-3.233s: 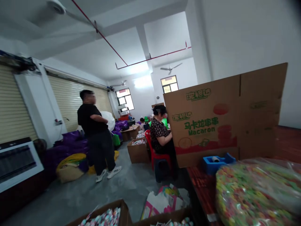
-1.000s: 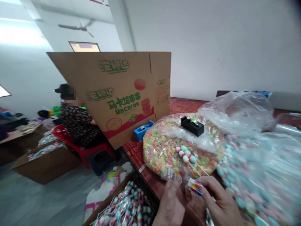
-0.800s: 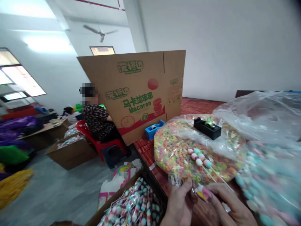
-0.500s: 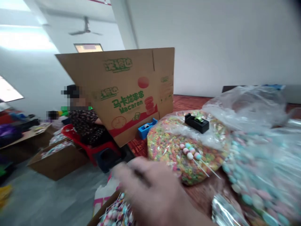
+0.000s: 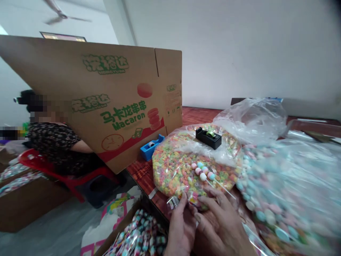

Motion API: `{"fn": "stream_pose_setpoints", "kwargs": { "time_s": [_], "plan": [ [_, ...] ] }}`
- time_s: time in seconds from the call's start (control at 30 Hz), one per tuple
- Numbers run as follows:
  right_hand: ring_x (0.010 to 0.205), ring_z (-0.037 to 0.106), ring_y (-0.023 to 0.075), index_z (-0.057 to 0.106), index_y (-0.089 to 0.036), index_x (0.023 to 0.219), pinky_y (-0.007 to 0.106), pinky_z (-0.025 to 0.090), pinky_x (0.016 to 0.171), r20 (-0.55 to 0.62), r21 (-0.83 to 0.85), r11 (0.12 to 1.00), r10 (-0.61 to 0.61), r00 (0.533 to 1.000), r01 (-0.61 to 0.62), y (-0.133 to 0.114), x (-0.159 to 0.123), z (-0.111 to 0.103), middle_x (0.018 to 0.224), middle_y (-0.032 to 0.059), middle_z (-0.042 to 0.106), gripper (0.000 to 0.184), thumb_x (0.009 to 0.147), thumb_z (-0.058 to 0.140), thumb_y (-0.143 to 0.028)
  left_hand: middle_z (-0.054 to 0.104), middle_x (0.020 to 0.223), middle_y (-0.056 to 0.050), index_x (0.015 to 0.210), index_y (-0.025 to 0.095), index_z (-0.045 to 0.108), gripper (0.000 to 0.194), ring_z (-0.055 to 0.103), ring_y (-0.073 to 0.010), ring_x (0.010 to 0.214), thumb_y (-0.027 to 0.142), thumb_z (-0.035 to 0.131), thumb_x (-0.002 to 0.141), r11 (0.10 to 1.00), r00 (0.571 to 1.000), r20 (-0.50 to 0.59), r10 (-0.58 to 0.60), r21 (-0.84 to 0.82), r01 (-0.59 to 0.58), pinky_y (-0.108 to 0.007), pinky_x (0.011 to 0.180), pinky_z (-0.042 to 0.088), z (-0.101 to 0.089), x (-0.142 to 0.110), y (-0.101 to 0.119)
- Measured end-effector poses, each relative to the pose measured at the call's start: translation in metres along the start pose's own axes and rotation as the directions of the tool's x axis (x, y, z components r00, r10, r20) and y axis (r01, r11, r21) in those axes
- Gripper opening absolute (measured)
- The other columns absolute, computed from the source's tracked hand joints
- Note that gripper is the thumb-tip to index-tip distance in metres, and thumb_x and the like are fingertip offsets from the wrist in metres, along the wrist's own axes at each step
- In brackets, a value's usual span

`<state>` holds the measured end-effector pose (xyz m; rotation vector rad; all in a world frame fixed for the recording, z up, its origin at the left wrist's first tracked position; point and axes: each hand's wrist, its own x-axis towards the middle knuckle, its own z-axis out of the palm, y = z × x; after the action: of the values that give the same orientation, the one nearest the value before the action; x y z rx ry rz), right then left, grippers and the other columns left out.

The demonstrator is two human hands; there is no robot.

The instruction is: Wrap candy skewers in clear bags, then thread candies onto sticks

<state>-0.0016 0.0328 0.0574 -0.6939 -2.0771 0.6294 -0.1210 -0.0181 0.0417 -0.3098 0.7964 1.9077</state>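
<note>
A small clear plastic wrapper [image 5: 173, 202] with printed marks is between my two hands at the near table edge. My left hand [image 5: 181, 227] is closed, its thumb pressing on the wrapper. My right hand [image 5: 225, 222] is closed on the wrapper's other side with fingers bent; its fingertips partly cover it. Just beyond lie two skewers of pastel candy balls [image 5: 203, 171] with white sticks, on a big clear bag of colourful ring candies [image 5: 170, 165]. A black tape dispenser [image 5: 208, 138] also sits on that bag. A blue tape dispenser [image 5: 151, 146] stands to its left.
A carton of wrapped candy skewers [image 5: 141, 231] is below left. A large printed cardboard sheet [image 5: 125, 89] stands at the left of the table [image 5: 138, 174]. On the right is a bag of pastel candies [image 5: 287, 185]. A seated person [image 5: 55, 142] is partly behind the cardboard.
A single blurred hand was over the carton of skewers; now both hands are together at the table edge with the wrapper. The view has turned, so the cardboard appears farther left.
</note>
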Motion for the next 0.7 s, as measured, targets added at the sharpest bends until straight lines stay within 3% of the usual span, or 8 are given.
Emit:
{"fn": "stream_pose_setpoints", "kwargs": {
  "time_s": [0.13, 0.27, 0.37, 0.43, 0.5, 0.6, 0.7],
  "plan": [
    [0.120, 0.057, 0.0261, 0.069, -0.026, 0.112, 0.038, 0.053, 0.094, 0.081, -0.042, 0.999, 0.003, 0.997, 0.000, 0.011, -0.004, 0.002, 0.128, 0.0102, 0.061, 0.025, 0.093, 0.052, -0.027, 0.072, 0.095, -0.008, 0.093, 0.015, 0.069, 0.020, 0.069, -0.0175, 0.084, 0.016, 0.078, 0.075, 0.995, 0.991, 0.110, 0.072, 0.064, -0.079, -0.026, 0.074, 0.056, 0.004, -0.004, -0.014],
    [0.117, 0.058, 0.0236, 0.070, -0.025, 0.097, 0.035, 0.051, 0.093, 0.094, 0.039, 0.999, 0.012, 0.995, -0.016, 0.017, -0.007, 0.000, 0.120, 0.0091, 0.063, 0.023, 0.095, 0.047, -0.026, 0.064, 0.068, 0.000, 0.078, 0.013, 0.067, 0.019, 0.058, -0.0088, 0.058, 0.019, 0.083, 0.070, 0.982, 0.986, 0.126, 0.111, 0.141, -0.128, -0.020, 0.059, 0.051, 0.001, 0.000, -0.015],
    [0.112, 0.059, 0.0218, 0.066, -0.025, 0.094, 0.033, 0.051, 0.089, 0.084, 0.070, 0.996, 0.057, 0.995, -0.063, 0.029, -0.005, -0.005, 0.112, 0.0072, 0.065, 0.023, 0.098, 0.043, -0.028, 0.055, 0.058, 0.004, 0.071, 0.013, 0.063, 0.021, 0.048, -0.0063, 0.050, 0.020, 0.082, 0.072, 0.977, 0.982, 0.136, 0.132, 0.147, -0.152, -0.019, 0.053, 0.048, -0.001, 0.007, -0.007],
    [0.107, 0.060, 0.0235, 0.062, -0.025, 0.105, 0.035, 0.049, 0.086, 0.044, -0.051, 0.993, 0.109, 0.993, -0.107, 0.043, 0.001, -0.010, 0.109, 0.0077, 0.064, 0.021, 0.098, 0.044, -0.032, 0.053, 0.058, 0.004, 0.072, 0.012, 0.062, 0.017, 0.048, -0.0058, 0.050, 0.013, 0.079, 0.074, 0.976, 0.984, 0.082, 0.158, 0.138, -0.168, -0.018, 0.052, 0.048, 0.000, 0.011, -0.001],
    [0.098, 0.061, 0.0260, 0.059, -0.023, 0.107, 0.039, 0.048, 0.082, 0.045, -0.284, 0.946, 0.174, 0.984, -0.154, 0.057, 0.012, -0.014, 0.102, 0.0079, 0.065, 0.020, 0.097, 0.045, -0.034, 0.054, 0.060, 0.004, 0.075, 0.012, 0.061, 0.012, 0.048, -0.0051, 0.048, 0.006, 0.071, 0.079, 0.979, 0.986, 0.013, 0.168, 0.119, -0.168, -0.018, 0.050, 0.049, 0.002, 0.015, 0.006],
    [0.080, 0.063, 0.0252, 0.058, -0.023, 0.083, 0.035, 0.044, 0.067, 0.122, -0.519, 0.838, 0.270, 0.955, -0.171, 0.072, 0.029, -0.013, 0.085, 0.0054, 0.064, 0.018, 0.095, 0.047, -0.031, 0.054, 0.060, 0.004, 0.078, 0.012, 0.060, 0.014, 0.048, -0.0045, 0.046, 0.003, 0.058, 0.088, 0.983, 0.983, -0.070, 0.172, 0.076, -0.167, -0.018, 0.048, 0.049, 0.006, 0.018, 0.012],
    [0.068, 0.063, 0.0225, 0.056, -0.023, 0.074, 0.030, 0.035, 0.055, 0.141, -0.542, 0.819, 0.310, 0.940, -0.189, 0.080, 0.039, -0.004, 0.078, 0.0042, 0.063, 0.020, 0.093, 0.050, -0.026, 0.055, 0.061, 0.004, 0.079, 0.012, 0.059, 0.016, 0.048, -0.0040, 0.044, 0.001, 0.053, 0.090, 0.987, 0.978, -0.136, 0.157, 0.053, -0.151, -0.018, 0.047, 0.049, 0.007, 0.020, 0.015]
  ]
}}
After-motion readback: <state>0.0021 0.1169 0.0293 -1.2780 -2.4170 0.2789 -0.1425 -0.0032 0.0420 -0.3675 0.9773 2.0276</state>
